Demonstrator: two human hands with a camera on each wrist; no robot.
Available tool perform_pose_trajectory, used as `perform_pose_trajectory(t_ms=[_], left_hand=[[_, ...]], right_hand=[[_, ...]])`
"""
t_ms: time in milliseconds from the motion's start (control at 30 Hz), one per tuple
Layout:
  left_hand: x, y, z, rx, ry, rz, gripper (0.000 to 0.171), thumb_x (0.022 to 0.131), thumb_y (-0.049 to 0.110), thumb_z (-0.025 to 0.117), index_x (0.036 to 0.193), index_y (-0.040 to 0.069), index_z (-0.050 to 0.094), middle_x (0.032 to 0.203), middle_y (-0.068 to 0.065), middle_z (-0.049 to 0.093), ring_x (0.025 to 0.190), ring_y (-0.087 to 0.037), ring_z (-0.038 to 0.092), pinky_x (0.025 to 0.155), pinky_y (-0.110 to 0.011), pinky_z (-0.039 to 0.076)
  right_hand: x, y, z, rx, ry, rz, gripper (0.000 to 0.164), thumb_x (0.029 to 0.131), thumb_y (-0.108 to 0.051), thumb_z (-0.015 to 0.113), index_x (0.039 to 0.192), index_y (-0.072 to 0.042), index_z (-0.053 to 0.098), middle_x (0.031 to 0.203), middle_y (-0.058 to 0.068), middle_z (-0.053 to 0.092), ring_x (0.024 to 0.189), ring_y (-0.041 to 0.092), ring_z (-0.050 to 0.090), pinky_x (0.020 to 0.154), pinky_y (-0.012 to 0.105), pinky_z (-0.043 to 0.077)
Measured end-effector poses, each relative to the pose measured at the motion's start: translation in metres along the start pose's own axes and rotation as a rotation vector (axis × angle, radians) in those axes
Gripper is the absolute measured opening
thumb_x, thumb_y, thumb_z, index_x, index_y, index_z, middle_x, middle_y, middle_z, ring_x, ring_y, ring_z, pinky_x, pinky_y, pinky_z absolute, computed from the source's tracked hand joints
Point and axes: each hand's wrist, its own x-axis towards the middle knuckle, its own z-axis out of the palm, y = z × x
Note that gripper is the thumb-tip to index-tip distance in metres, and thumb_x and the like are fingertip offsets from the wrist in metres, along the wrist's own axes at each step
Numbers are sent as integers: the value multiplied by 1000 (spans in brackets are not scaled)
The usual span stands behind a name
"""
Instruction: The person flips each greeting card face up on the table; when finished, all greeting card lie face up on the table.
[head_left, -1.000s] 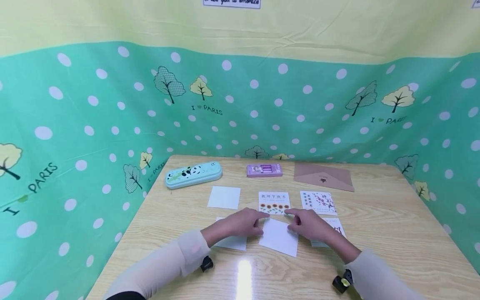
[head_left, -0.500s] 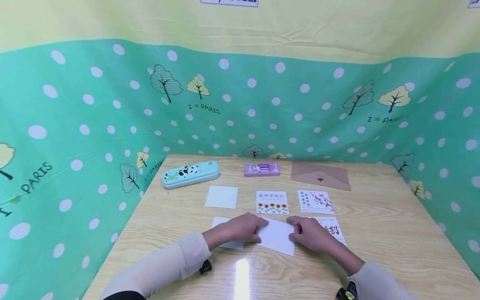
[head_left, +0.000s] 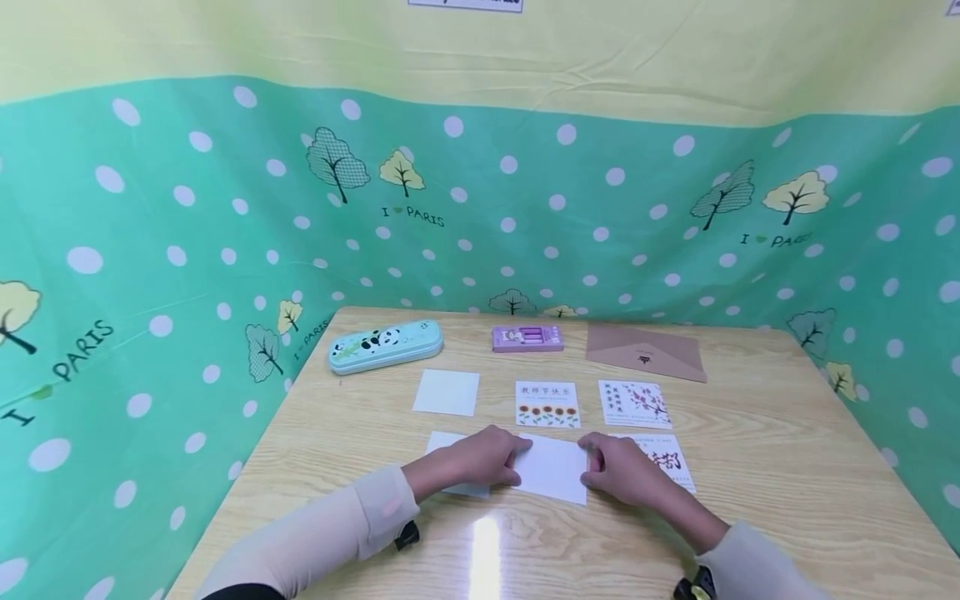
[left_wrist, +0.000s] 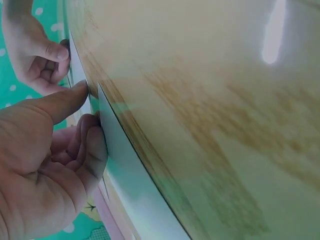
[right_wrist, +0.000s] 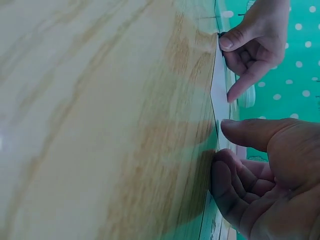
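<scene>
In the head view a blank white card point(head_left: 551, 468) lies on the table between both hands. My left hand point(head_left: 489, 458) touches its left side with index finger and thumb spread apart, the other fingers curled under. It partly covers a second white card point(head_left: 467, 490). At the opposite edge, my right hand point(head_left: 621, 468) touches with index fingertip and thumb. Beside it lies a card with red lettering point(head_left: 670, 461), partly hidden by that hand. The left wrist view shows the left thumb at a card edge; the right wrist view shows the right hand point(right_wrist: 270, 170) low against the tabletop.
Behind the hands lie a white card point(head_left: 446, 392), a sunflower card point(head_left: 547, 404) and a blossom card point(head_left: 635, 404). Farther back are a panda pencil case point(head_left: 386, 347), a purple box point(head_left: 527, 338) and a brown envelope point(head_left: 645, 352). A polka-dot cloth point(head_left: 480, 208) surrounds the wooden table point(head_left: 780, 433).
Both index fingers have drawn back from near the sunflower card to the blank card's upper corners. The blank card has turned slightly, lying straighter, and more of the red-lettered card shows.
</scene>
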Motion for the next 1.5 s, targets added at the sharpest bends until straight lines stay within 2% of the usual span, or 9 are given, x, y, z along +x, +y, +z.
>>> perform_pose_trajectory(t_ms=[367,533,667,800,900,1133,1300,1500], left_hand=[[4,7,-5,121,-26,66,52,87,25,81,134,12,65,69,11,60,58,0,51,57,-13,43],[5,8,-5,115,-29,55,55,87,25,81,138,13,63,69,10,60,58,0,52,58,-13,44],[3,6,-5,86,-26,35,60,87,25,81,142,14,60,70,11,60,59,0,52,58,-13,44],[0,3,-4,42,-9,30,59,87,23,81,142,13,60,71,11,59,60,0,51,59,-14,45],[-2,2,-4,4,4,21,62,88,23,81,144,11,58,71,12,57,60,0,50,59,-14,44],[-4,5,-4,-32,0,-14,69,88,24,82,148,8,52,71,11,57,60,0,50,60,-15,44],[-5,5,-3,-48,-5,-42,75,86,25,82,150,10,47,69,11,56,59,-1,50,58,-17,44],[-5,1,-6,-69,52,-60,67,88,27,80,144,5,49,68,10,56,56,-3,49,54,-19,42]], right_hand=[[0,-6,-2,114,-10,144,33,83,-12,82,108,-6,61,80,2,55,67,16,49,57,24,39],[2,-8,-6,132,-11,153,29,83,-10,80,103,-7,59,86,4,53,74,17,48,61,25,38],[4,-8,-5,152,-24,158,30,85,-7,78,108,-7,59,87,4,54,75,17,49,61,25,38],[6,-6,-5,153,-46,114,42,87,-4,75,127,-7,64,83,3,56,72,17,50,58,24,38],[6,-3,-5,129,-55,65,48,87,-4,74,134,-10,65,80,1,57,70,16,51,58,24,39],[4,-1,-5,136,-44,41,46,87,-4,74,132,-12,68,80,0,58,72,15,52,61,24,41],[4,3,-8,143,-39,-16,44,89,-6,73,132,-11,68,81,-2,60,70,11,53,62,23,44],[4,4,-17,144,-6,-35,39,91,-7,72,128,-15,71,82,-2,61,69,10,53,59,23,45]])
